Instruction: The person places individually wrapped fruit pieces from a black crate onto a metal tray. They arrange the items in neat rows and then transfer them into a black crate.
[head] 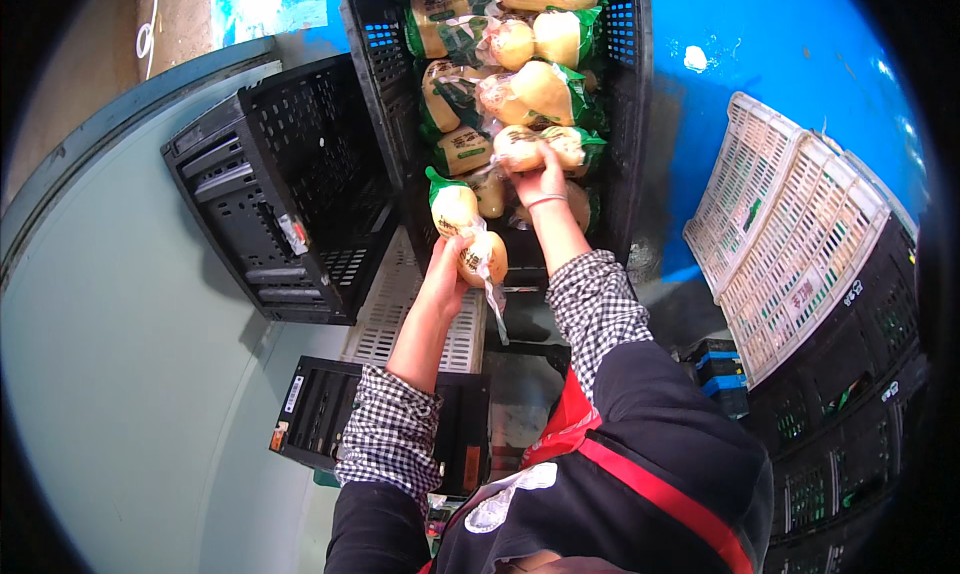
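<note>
My left hand [447, 275] grips the lower part of a bagged butternut squash [452, 203]. This squash is tilted over the near left corner of a black plastic crate [640, 116], and the twisted clear end of its bag hangs down. Inside the crate, my right hand [543, 182] has its fingers on another bagged squash [517, 148] on top of the load. Several more squashes in clear and green printed bags, such as one bagged squash [544, 90], lie in rows beyond it. My right hand hides part of the produce beneath.
A black slotted crate [217, 206] stands tilted at the left, by a pale wall panel [135, 364]. White plastic crates [795, 259] top a stack of black crates [832, 424] at the right. Below my left arm are a white slotted crate [461, 338] and a black crate [311, 416].
</note>
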### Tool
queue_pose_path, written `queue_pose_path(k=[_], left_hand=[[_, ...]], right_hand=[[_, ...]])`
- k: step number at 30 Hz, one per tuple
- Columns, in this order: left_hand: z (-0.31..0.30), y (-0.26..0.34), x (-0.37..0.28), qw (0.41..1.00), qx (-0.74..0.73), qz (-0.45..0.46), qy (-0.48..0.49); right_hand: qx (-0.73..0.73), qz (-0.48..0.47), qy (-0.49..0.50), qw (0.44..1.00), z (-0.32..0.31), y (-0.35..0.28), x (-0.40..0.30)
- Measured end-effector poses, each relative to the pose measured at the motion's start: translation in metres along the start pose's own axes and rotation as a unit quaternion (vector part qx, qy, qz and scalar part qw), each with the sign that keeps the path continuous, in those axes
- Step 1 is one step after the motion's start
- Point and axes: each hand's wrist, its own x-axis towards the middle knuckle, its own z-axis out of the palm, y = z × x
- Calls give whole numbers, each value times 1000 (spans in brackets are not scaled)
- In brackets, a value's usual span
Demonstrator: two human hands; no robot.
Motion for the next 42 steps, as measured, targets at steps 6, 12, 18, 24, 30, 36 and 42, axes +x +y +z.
queue_pose_path(k=[6,12,18,24,30,36,42], left_hand=[[13,-9,12,999,22,25,1],[28,-57,50,982,-171,8,-74],[50,-66,66,995,85,54,14],[72,-30,68,754,636,154,-57],[127,15,103,799,510,52,-312],[127,-4,167,727,553,215,-346],[128,52,85,630,599,481,-120]], right_hand=[[-20,-64,42,997,-18,1,3],[-77,-122,36,989,7,-6,-17],[-209,-10,75,975,1,-40,-13],[-571,152,82,803,28,-88,-45],[-914,-72,-86,389,36,-120,-81],[-956,-231,-175,-50,1,-113,-104],[-964,-244,-85,-57,-12,-108,-72]])
